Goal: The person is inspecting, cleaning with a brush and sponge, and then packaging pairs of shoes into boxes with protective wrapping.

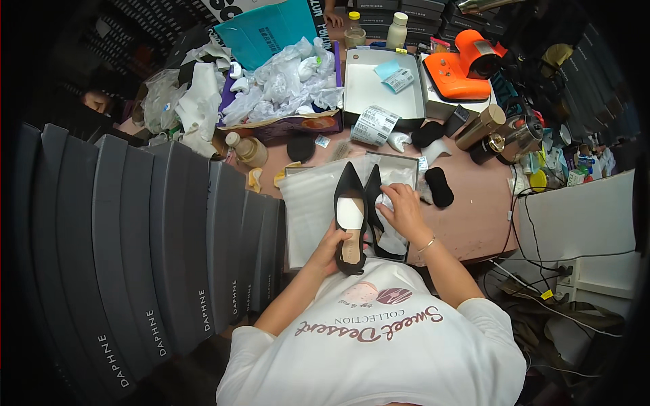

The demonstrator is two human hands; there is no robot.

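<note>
From the head camera, the left hand [330, 249] is wrapped around the heel end of a black pointed shoe [350, 210], fingers closed on it, toe pointing away from the person. Just right of that grip, the right hand [404, 211] presses flat, fingers together, on white tissue paper [393, 196] over a second black shoe [374, 196] lying in an open shoe box [406, 160]. Left of the gripping hand stands a row of grey shoe boxes [169, 237]. Beyond both hands sits an orange device [464, 64].
</note>
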